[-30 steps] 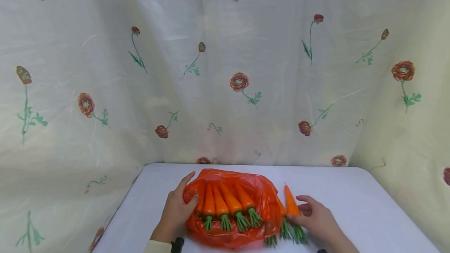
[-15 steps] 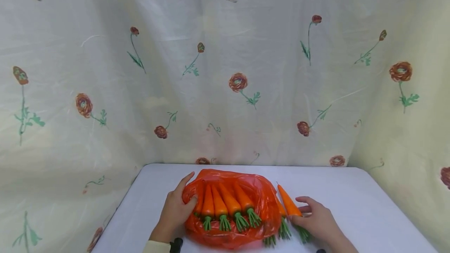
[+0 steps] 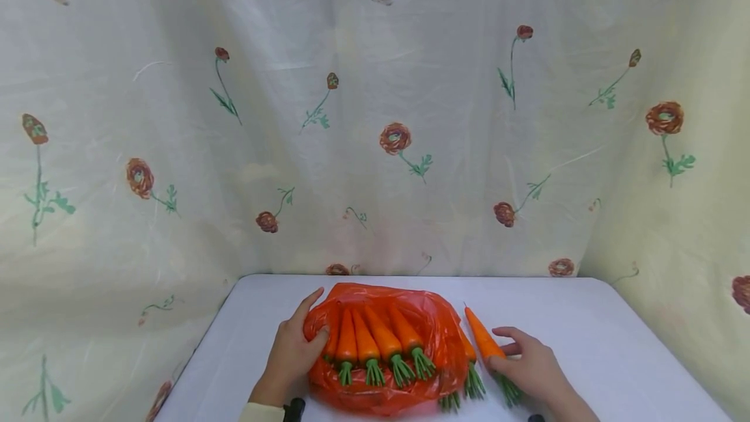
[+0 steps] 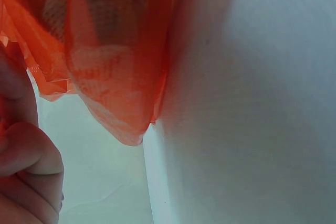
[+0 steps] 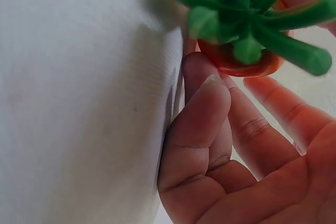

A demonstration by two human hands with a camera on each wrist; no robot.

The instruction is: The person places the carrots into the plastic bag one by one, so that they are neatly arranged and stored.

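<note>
A crumpled red plastic bag (image 3: 387,402) lies on the table, several orange carrots (image 3: 368,344) with green stem stubs resting side by side on it. My left hand (image 3: 295,347) grips the bag's left edge, thumb over the rim and index finger extended along the outside; red film (image 4: 113,77) hangs beside its curled fingers (image 4: 31,156). At the bag's right, my right hand (image 3: 530,366) holds a single carrot (image 3: 482,334) near its crown, tip pointing away and slightly left. Up close, the fingers (image 5: 252,124) lie against the crown below the green stubs (image 5: 249,17).
Another carrot (image 3: 471,350) lies partly hidden against the bag's right side, with green stubs (image 3: 450,401) of one more poking out below the bag. The white table (image 3: 609,344) ends at a flowered curtain (image 3: 457,213) behind and at the sides.
The carrot in my right hand has swung its tip leftward toward the bag, its crown staying by the fingers. My left hand keeps its grip on the bag.
</note>
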